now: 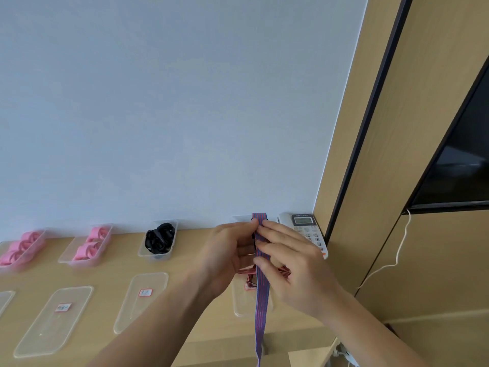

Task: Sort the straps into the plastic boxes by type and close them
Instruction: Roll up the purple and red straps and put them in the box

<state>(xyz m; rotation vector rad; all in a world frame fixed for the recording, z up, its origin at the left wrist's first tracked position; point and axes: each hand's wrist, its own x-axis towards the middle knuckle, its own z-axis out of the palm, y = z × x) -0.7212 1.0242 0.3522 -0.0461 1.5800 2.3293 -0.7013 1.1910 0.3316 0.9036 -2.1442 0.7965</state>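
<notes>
Both hands hold a long blue-and-red striped strap (261, 300) above the desk. My left hand (227, 255) pinches it near the top, and my right hand (293, 263) grips it just beside and below. The loose end hangs down past the desk's front edge. More of the striped strap (244, 272) loops under my hands. Behind my hands, a clear box (239, 218) is mostly hidden. Another clear box holds black straps (160, 238). Two boxes to the left hold pink rolled straps (92, 245) and pink rolls (21, 247).
Clear lids with red-edged labels lie on the wooden desk: one lid (143, 300), a second lid (55, 319), and a third lid (243, 300) under the strap. A desk phone (307, 231) stands by the wall at right. A white cable (397, 255) hangs on the wooden cabinet.
</notes>
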